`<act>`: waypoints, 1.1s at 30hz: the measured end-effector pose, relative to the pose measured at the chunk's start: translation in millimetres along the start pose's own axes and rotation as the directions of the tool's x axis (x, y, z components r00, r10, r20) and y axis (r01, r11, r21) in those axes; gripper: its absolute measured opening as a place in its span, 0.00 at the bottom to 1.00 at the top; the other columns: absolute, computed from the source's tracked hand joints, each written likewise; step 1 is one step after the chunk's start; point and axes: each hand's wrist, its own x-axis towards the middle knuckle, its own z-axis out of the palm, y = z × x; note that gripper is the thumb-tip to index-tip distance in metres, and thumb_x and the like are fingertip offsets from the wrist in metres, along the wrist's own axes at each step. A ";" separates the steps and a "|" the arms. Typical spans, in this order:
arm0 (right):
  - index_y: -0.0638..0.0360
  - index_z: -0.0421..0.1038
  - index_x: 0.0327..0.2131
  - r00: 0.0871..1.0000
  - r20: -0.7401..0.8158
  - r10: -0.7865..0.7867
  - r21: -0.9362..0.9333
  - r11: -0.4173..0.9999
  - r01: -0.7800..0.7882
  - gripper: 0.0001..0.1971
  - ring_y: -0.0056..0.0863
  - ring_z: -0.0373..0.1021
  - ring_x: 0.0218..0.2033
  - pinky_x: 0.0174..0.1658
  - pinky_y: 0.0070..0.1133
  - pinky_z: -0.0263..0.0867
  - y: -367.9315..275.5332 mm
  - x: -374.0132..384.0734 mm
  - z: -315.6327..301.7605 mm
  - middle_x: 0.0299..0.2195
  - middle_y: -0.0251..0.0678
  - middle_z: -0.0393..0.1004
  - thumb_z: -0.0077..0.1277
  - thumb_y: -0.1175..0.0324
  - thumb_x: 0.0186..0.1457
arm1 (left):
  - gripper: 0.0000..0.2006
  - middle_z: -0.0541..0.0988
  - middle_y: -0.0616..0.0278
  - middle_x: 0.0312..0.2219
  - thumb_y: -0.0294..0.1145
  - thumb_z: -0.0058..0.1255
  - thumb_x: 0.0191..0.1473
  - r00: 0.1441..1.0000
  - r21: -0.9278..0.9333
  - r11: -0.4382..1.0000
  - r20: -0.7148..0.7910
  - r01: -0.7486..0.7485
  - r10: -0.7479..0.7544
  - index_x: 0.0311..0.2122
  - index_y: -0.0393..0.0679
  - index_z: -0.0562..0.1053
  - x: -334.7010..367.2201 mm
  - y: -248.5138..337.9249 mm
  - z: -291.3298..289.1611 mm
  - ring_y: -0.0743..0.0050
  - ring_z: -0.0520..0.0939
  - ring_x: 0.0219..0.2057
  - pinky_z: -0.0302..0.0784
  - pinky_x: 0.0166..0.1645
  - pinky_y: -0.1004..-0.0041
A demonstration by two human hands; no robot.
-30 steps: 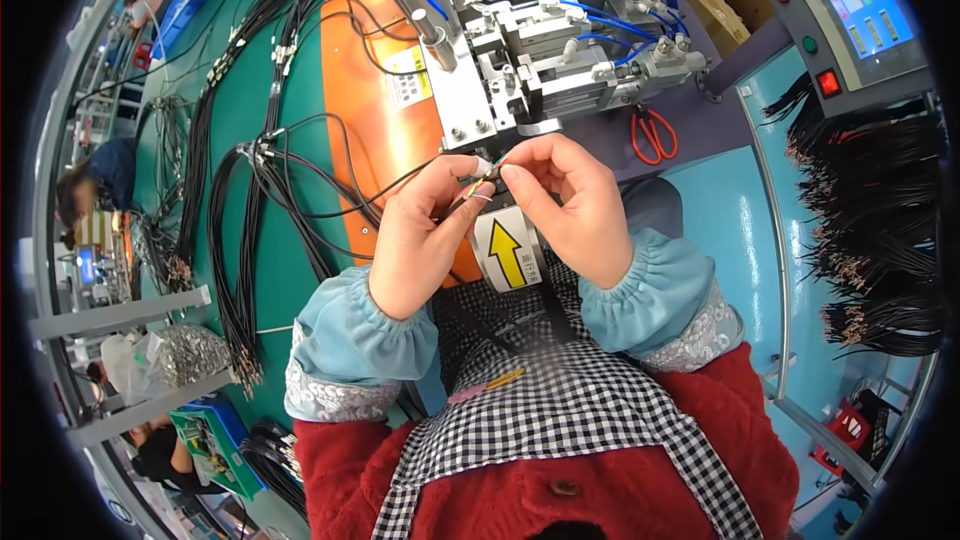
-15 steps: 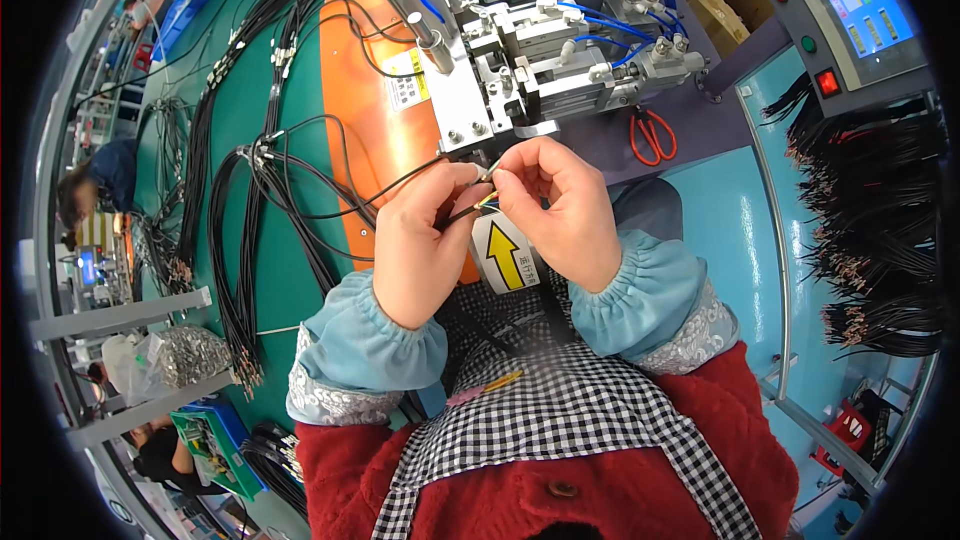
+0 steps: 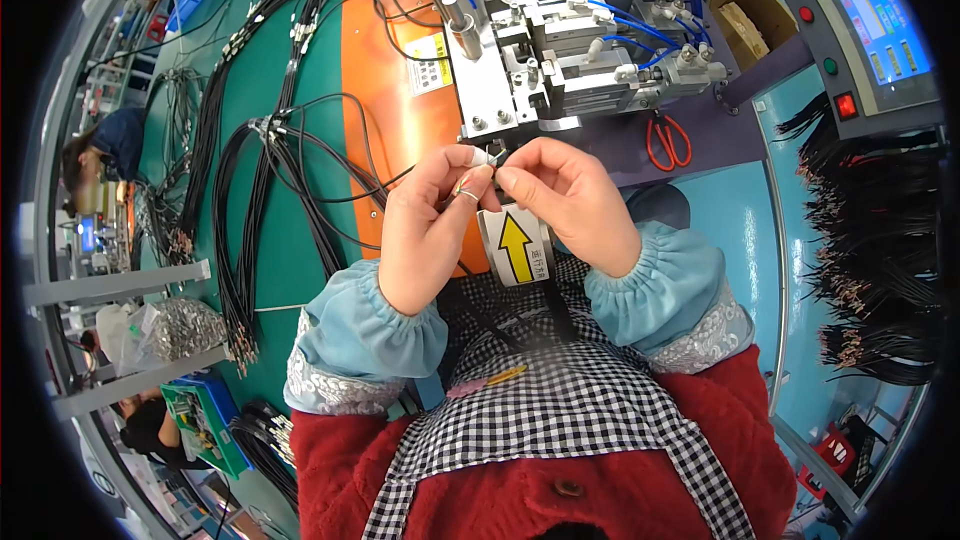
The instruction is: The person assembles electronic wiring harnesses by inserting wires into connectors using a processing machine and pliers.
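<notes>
My left hand point(image 3: 425, 230) is closed in a pinch on the stripped end of a black cable, its thumb and forefinger pressed together. Thin coloured wires point(image 3: 468, 192) from the cable fan over those fingertips, a pale one and a reddish one among them. Close beside it, my right hand point(image 3: 575, 202) has its thumb and forefinger closed at the tip of a dark green wire point(image 3: 499, 156). Both hands meet just in front of a metal machine with pneumatic cylinders point(image 3: 590, 85). Under the fingers sits a white plate with a yellow arrow point(image 3: 516, 248).
Bundles of black cables point(image 3: 240, 200) lie on the green mat at left, beside the orange machine base point(image 3: 375, 70). Red-handled scissors point(image 3: 668, 143) rest right of the machine. A control panel point(image 3: 870, 20) stands far right, above hanging black cables point(image 3: 865, 220).
My hands have drawn slightly closer together at the wires. The coloured wires now spread over my left fingertips, and my right fingers have turned toward a green one. The whole view has shifted slightly.
</notes>
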 end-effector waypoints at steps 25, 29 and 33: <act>0.63 0.72 0.35 0.992 0.041 0.116 -0.098 0.989 -0.112 0.05 0.12 0.62 0.25 0.29 0.10 0.59 -2.5 4.5 -16.9 0.27 0.28 0.72 0.51 0.74 0.55 | 0.07 0.72 0.69 0.23 0.18 0.48 0.52 0.998 0.097 0.995 0.052 0.019 -0.024 0.37 0.36 0.74 -0.5 4.9 -3.2 0.82 0.66 0.23 0.62 0.28 0.83; 0.62 0.71 0.36 1.000 0.015 -0.017 -0.360 0.933 0.021 0.04 0.12 0.59 0.25 0.28 0.11 0.57 -5.8 0.9 -12.0 0.27 0.27 0.69 0.48 0.75 0.58 | 0.07 0.72 0.69 0.23 0.18 0.47 0.51 0.991 0.265 0.960 0.116 -0.096 0.067 0.36 0.37 0.74 1.2 2.6 -5.2 0.82 0.66 0.23 0.62 0.28 0.82; 0.63 0.69 0.31 0.973 0.050 -0.226 -0.548 0.808 0.216 0.03 0.19 0.60 0.23 0.27 0.17 0.59 -10.2 -1.5 -8.8 0.25 0.30 0.69 0.48 0.74 0.56 | 0.07 0.72 0.68 0.23 0.17 0.47 0.50 0.990 0.243 0.964 0.120 -0.104 0.077 0.36 0.37 0.73 3.4 2.8 -5.5 0.80 0.65 0.23 0.62 0.28 0.81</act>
